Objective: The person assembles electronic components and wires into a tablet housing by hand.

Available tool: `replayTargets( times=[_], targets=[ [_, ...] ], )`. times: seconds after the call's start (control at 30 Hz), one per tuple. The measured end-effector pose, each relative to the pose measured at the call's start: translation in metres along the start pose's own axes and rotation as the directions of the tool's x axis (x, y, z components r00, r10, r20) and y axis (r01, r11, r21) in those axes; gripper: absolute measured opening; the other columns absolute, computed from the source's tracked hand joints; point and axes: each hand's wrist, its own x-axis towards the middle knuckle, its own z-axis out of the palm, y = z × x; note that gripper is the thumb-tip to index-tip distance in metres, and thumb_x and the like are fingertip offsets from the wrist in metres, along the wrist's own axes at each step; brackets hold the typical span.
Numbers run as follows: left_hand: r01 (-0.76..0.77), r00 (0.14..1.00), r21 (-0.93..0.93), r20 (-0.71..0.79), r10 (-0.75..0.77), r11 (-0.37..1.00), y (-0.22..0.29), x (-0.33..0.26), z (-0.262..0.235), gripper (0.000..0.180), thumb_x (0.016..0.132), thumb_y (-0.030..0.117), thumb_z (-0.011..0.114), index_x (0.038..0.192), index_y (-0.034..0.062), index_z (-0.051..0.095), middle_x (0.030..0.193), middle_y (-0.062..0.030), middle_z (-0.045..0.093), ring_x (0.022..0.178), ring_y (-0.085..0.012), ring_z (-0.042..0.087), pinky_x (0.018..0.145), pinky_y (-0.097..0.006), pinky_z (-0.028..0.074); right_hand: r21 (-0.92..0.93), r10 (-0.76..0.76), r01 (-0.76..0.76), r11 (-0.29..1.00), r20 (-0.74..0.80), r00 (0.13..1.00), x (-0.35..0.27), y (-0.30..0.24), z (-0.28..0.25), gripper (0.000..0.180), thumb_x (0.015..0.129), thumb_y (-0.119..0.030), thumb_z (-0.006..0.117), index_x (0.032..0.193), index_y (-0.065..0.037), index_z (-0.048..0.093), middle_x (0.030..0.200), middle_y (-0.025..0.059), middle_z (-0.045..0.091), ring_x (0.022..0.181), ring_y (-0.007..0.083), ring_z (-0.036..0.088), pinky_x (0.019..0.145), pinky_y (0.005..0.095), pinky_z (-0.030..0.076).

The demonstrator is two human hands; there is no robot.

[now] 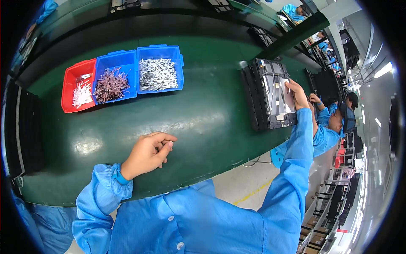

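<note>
My right hand (298, 95) reaches to the far right, its fingers closed on the right edge of a flat electronic assembly (275, 93). This is a black-framed panel with silver-grey plates and dark strips. It lies on top of a stack of similar black frames (253, 101) on the green table (203, 139). My left hand (148, 154) hovers over or rests on the near part of the table; I cannot tell which. Its fingers are loosely curled, thumb close to the index finger, with nothing visible between them. A blue band circles that wrist.
A red bin (67, 93) of white pieces stands at the back left. Beside it are a blue bin (101, 63) of brownish pieces and another blue bin (160, 51) of silver-white ones. Black stacked frames (25, 131) stand far left. A co-worker (327, 127) is close at right.
</note>
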Motion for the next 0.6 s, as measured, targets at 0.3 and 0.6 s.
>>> replayTargets(
  times=[0.3, 0.6],
  targets=[
    [-0.002, 1.0, -0.088, 0.004, 0.002, 0.996, 0.004, -0.004, 0.002, 0.022, 0.103, 0.011, 0.059, 0.117, -0.0032, 0.068, 0.076, -0.0056, 0.064, 0.058, -0.0104, 0.065, 0.044, -0.026, 0.051, 0.012, -0.017, 0.016, 1.0, 0.052, 0.999, 0.011, 0.024, -0.006, 0.038, 0.1, -0.014, 0.061, 0.135, 0.001, 0.06, 0.121, 0.0069, 0.071, 0.103, 0.0135, 0.067, 0.092, 0.0252, 0.051],
    [0.021, 0.999, -0.076, 0.038, -0.018, 0.997, 0.002, -0.002, -0.002, 0.022, 0.104, 0.011, 0.058, 0.12, -0.0024, 0.066, 0.083, -0.0053, 0.065, 0.059, -0.0083, 0.062, 0.045, -0.024, 0.05, 0.053, -0.023, 0.02, 0.998, 0.05, 0.998, 0.019, 0.037, -0.027, 0.036, 0.1, -0.013, 0.059, 0.133, 0.002, 0.061, 0.118, 0.0049, 0.072, 0.102, 0.0121, 0.067, 0.091, 0.0246, 0.051]
  ],
)
